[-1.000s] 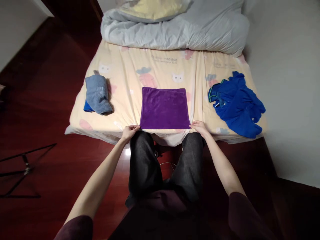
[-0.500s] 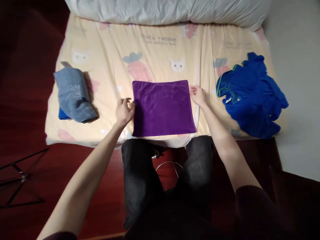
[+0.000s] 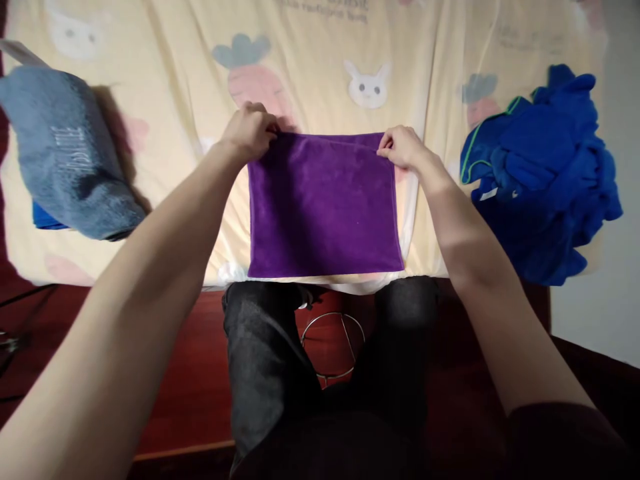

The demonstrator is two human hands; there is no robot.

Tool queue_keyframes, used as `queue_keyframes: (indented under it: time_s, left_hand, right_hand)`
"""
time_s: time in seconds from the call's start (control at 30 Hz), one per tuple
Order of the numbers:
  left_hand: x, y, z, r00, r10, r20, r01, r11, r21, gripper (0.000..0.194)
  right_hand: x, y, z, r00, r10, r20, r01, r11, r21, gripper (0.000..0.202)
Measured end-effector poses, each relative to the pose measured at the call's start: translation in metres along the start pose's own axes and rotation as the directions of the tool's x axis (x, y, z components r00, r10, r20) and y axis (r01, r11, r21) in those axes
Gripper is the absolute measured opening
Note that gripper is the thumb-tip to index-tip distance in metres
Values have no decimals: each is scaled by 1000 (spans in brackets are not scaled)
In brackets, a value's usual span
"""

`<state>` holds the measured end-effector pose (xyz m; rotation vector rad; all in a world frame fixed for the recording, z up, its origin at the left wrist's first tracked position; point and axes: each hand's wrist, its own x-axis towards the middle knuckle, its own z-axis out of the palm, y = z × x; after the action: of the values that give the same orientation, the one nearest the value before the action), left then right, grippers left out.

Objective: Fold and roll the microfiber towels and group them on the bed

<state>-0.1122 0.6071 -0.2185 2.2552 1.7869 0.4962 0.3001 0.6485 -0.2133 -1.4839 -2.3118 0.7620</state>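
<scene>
A purple towel [image 3: 325,207], folded into a rectangle, lies flat at the front edge of the bed. My left hand [image 3: 253,130] pinches its far left corner, fingertips partly hidden behind the knuckles. At the far right corner, my right hand [image 3: 400,145] has the cloth between thumb and fingers. The towel's far edge runs between both hands, and its near edge reaches almost to my knees.
A grey-blue towel [image 3: 70,160] with pale lettering lies at the left over a blue folded cloth [image 3: 47,217]. Crumpled blue cloths [image 3: 550,167], one edged in green, are heaped at the right. The patterned bedsheet [image 3: 310,80] spreads beneath. A wire ring [image 3: 333,317] shows between my legs.
Both hands have moved from the towel's sides to its far corners and closed on them. My view has come closer and tipped lower, so the white bedding at the back is out of sight.
</scene>
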Motion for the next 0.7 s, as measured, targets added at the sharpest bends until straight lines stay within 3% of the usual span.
queue_keyframes:
  time_s: [0.07, 0.13, 0.27, 0.4, 0.47, 0.57, 0.63, 0.7]
  left_hand:
    - [-2, -1, -8, 991, 13, 130, -13, 1000, -1, 31]
    - [-3, 1, -15, 987, -2, 160, 6, 1000, -22, 33]
    - [-3, 11, -14, 989, -106, 100, 113, 991, -69, 37]
    - [-27, 34, 6, 982, -155, -112, 138, 980, -147, 46]
    - [-49, 47, 17, 984, -99, -150, 77, 987, -145, 56]
    - [-76, 58, 28, 997, -54, -47, 45, 984, -173, 68]
    - [-80, 57, 31, 994, -103, -19, 97, 973, -209, 67]
    - [-76, 53, 31, 986, -164, -33, 153, 962, -228, 69]
  right_hand:
    - [1, 0, -2, 1000, 16, -5, -15, 1000, 6, 45]
    - [4, 2, -4, 1000, 6, -30, -6, 1000, -8, 38]
    - [5, -1, -4, 993, -7, -121, -11, 988, -152, 23]
    - [-21, -39, 20, 969, -42, -242, -12, 977, -214, 34]
    - [-40, -58, 39, 972, -130, -198, 88, 974, -208, 46]
    - [-60, -61, 60, 974, -225, -15, 221, 964, -145, 57]
    - [-60, -47, 63, 984, -177, -3, 176, 979, -101, 61]
    - [-55, -36, 57, 992, -87, -90, 80, 994, -77, 62]
